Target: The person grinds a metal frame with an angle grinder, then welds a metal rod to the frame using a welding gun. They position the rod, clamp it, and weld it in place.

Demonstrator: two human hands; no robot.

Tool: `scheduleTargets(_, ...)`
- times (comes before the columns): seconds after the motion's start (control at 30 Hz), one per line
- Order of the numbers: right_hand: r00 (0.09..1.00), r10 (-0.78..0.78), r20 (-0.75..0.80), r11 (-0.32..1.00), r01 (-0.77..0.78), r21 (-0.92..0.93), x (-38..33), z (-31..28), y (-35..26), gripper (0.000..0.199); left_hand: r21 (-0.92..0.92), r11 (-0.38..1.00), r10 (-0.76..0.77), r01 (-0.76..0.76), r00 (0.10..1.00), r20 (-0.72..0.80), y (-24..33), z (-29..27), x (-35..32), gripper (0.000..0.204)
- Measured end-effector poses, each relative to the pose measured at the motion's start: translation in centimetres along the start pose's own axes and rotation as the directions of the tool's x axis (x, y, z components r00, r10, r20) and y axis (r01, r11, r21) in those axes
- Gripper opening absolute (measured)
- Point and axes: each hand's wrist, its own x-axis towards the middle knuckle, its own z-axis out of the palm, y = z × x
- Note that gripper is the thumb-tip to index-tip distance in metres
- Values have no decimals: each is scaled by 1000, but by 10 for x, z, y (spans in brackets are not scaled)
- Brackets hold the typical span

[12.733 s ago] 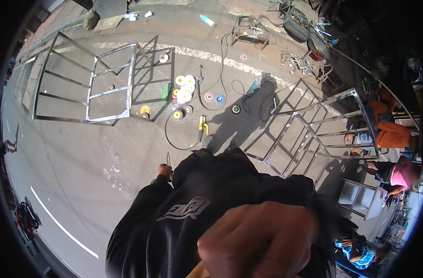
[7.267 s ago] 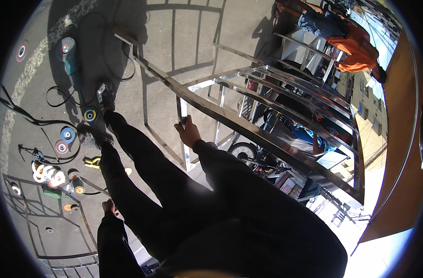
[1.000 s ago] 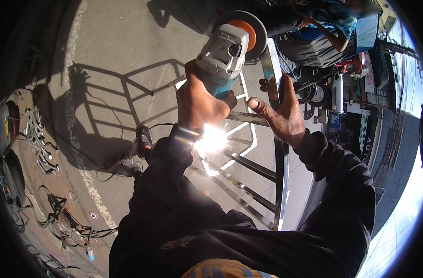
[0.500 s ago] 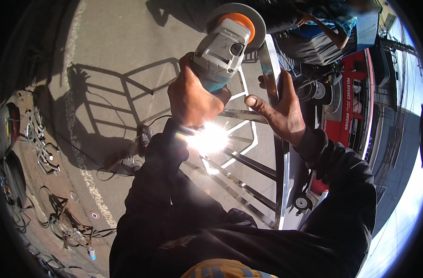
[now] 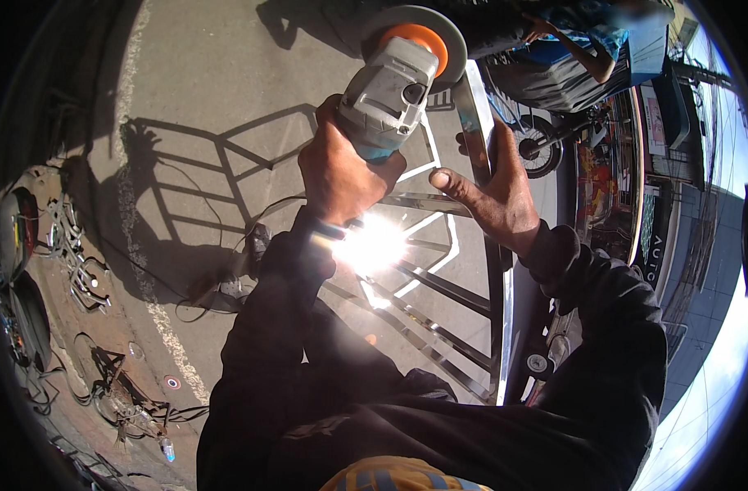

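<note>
My left hand is wrapped round the body of an angle grinder, grey and teal with an orange flange. Its flat grey disc is beside the upper end of a shiny square-tube metal frame. My right hand has its fingers hooked around the frame's upright rail, while its thumb sticks out to the left. Several crossbars run off the rail below my hands. Strong sun glare near my left wrist hides part of the frame.
Cables and metal scraps lie on the ground at left, beside a plastic bottle. A cord runs across the pavement. At upper right a person in a blue shirt is near a covered vehicle and a motorcycle. Shopfronts line the far right.
The red vehicle behind the frame has moved mostly out of sight, uncovering the motorcycle's wheel and shopfronts. Both hands and the grinder stay almost where they were.
</note>
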Motion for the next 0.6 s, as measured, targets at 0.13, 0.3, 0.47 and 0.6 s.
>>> scheduleTargets(0.13,1000,20,15,1000,-20,-4,0,-1,1,118,-8,1000,-12,12,1000,3,-2,0,-1,78)
scheduleTargets(0.3,1000,21,9,999,-21,-41,0,0,3,120,15,1000,8,-8,1000,1,-5,-2,-4,78)
scheduleTargets(0.47,1000,6,1,996,-6,-84,-1,-2,1,119,28,999,16,-17,1000,13,-10,-7,-4,77)
scheduleTargets(0.6,1000,-14,-5,997,14,-82,-1,-2,1,117,42,998,34,-36,999,29,-14,-11,-1,76)
